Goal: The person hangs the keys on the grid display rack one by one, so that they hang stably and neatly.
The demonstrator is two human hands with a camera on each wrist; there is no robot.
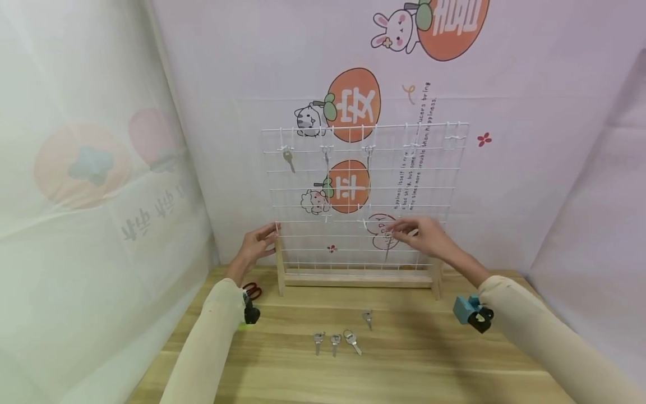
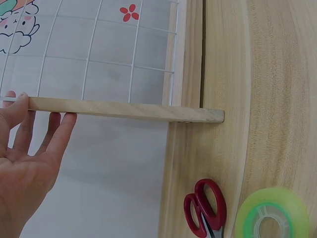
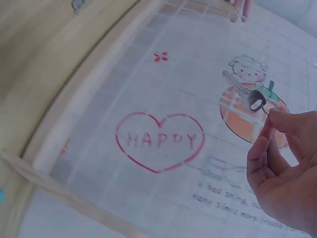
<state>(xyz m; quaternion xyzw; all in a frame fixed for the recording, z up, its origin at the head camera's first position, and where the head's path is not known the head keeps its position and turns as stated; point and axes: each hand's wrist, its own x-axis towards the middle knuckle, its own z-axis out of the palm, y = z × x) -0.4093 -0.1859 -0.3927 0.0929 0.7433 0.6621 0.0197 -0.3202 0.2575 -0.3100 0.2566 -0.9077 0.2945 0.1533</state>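
A white wire grid rack [image 1: 350, 188] stands upright between wooden posts. My left hand [image 1: 258, 244] holds its left wooden post [image 2: 124, 110] near the top, thumb on one side and fingers on the other. In front of the grid's lower right part, my right hand [image 1: 424, 235] pinches a metal ring [image 3: 270, 105] between thumb and fingertips. From that ring a silver key [image 3: 246, 93] with a dark head hangs, pointing downward in the head view. Three keys hang from white hooks along the upper grid, among them a bronze-toned key [image 1: 288, 159] at the left.
Several loose keys [image 1: 335, 343] lie on the wooden table [image 1: 404, 353] before the rack. Red-handled scissors [image 2: 213, 206] and a roll of green tape [image 2: 243, 218] lie left of it. Lower white hooks [image 1: 364, 223] sit on the grid. Printed cloth [image 1: 242, 112] hangs behind and on both sides.
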